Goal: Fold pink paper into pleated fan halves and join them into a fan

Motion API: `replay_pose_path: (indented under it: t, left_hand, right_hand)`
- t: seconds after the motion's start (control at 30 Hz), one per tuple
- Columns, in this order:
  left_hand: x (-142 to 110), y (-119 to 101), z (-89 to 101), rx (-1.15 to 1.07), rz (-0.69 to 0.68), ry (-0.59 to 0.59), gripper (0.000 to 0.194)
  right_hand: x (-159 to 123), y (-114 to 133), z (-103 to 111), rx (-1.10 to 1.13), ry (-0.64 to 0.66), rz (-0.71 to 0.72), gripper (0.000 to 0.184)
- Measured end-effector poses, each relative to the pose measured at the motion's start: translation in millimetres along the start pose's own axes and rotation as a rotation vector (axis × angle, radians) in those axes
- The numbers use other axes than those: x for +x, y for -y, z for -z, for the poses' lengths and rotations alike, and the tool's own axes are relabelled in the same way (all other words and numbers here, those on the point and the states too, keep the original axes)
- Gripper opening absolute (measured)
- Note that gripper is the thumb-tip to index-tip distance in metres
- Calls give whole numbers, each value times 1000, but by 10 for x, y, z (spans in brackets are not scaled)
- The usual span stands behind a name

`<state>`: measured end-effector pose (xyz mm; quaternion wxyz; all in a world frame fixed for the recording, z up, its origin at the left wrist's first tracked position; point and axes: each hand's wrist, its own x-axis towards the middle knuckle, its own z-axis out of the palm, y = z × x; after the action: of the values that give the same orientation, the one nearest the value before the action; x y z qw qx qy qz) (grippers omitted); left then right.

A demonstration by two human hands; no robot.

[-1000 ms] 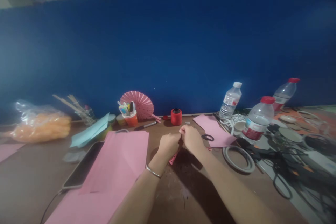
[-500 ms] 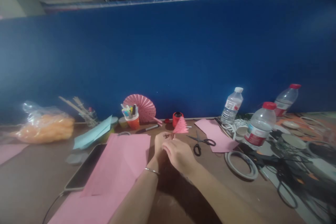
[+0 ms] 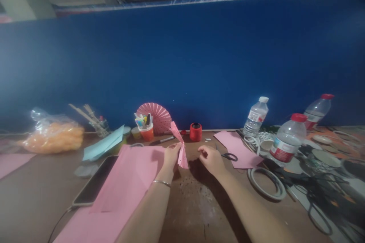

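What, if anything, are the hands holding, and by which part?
The left hand holds the pleated pink paper at its narrow middle; nothing shows in the right hand.

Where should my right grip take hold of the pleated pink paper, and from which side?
Probably at the narrow waist of the pleated pink paper, with a light pinch from the right. It gathers there and widens toward both ends, so the pleats should crush less. The left grip holds it from the left; the right grip is apart from it, on its right.
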<state>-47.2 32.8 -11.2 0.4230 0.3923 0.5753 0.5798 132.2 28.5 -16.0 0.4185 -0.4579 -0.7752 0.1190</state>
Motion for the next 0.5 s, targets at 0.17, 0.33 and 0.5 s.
replay_pose_path:
  t: [0.17, 0.33, 0.5]
  left_hand:
    - [-10, -44, -30, -98, 67, 205, 27]
    - [-50, -28, -61, -209, 146, 477, 30]
    - [-89, 16, -97, -326, 183, 638, 26]
  right_hand:
    - [35, -71, -12, -82, -14, -149, 16]
    - [81, 17, 8, 229, -152, -92, 19]
    - [97, 123, -21, 653, -48, -81, 23]
